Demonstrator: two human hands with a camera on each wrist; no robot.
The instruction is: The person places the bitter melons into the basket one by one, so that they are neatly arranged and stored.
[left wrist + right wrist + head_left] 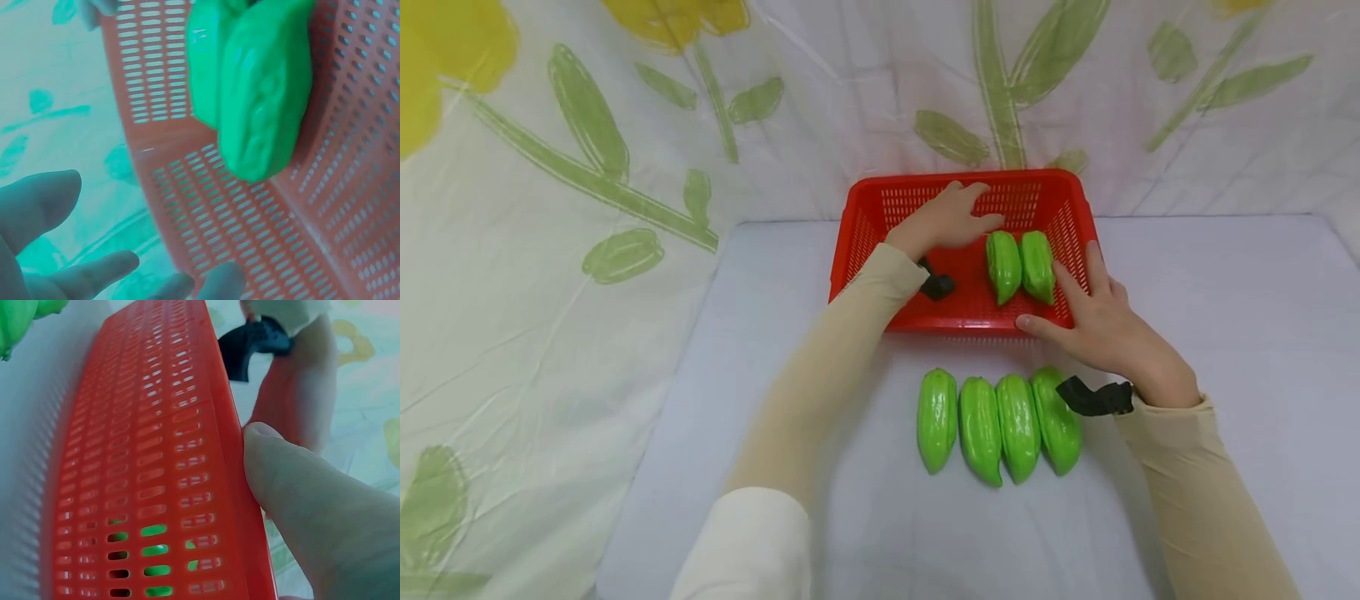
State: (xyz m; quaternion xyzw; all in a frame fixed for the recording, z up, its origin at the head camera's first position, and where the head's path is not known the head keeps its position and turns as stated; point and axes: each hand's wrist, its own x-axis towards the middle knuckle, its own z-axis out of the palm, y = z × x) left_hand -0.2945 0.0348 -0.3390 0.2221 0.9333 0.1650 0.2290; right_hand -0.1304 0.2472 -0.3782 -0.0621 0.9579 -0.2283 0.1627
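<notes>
My left hand (951, 218) reaches over the back left part of a red plastic basket (973, 323), its fingers spread with nothing in them. In the left wrist view its fingers (47, 203) hang near the basket's rim. My right hand (1101, 321) rests at the basket's front right corner, thumb on the front rim and fingers spread over the right side. The right wrist view shows the thumb (294, 481) against the rim. Inside the basket, at the right, two glossy green ribbed fruits (1003, 265) with pointed tips lie side by side.
Several more green fruits (937, 421) lie in a row on the white table (715, 400), in front of the basket. A flower-printed sheet (850, 100) hangs behind the table and along its left. Black wrist cameras (1093, 397) are strapped to both wrists.
</notes>
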